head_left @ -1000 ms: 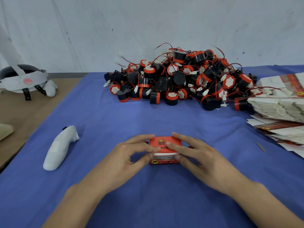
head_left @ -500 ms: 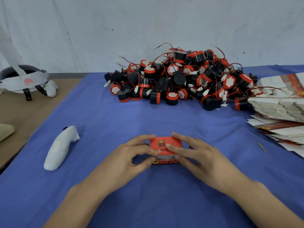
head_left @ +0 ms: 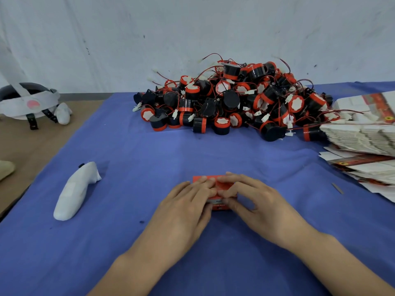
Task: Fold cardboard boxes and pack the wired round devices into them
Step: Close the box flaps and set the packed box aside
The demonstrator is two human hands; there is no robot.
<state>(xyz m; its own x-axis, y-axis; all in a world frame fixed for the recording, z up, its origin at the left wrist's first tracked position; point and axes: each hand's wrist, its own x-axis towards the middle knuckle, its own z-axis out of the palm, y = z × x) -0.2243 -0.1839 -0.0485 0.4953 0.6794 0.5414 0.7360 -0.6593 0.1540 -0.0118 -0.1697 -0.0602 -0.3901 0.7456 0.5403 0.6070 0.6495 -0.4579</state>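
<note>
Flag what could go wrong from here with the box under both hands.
The left hand presses flat on the box while the right hand pinches it; too much force may dent the cardboard. The pile of wired devices looks tangled, so lifting one device may drag others along.

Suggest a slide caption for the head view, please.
Left hand presses and right hand grips a red box on blue cloth; wired round devices piled behind.

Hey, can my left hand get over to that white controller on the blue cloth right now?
Probably yes. The white controller lies left of the left hand, with only bare blue cloth between them. That hand would have to leave the red box it presses on.
</note>
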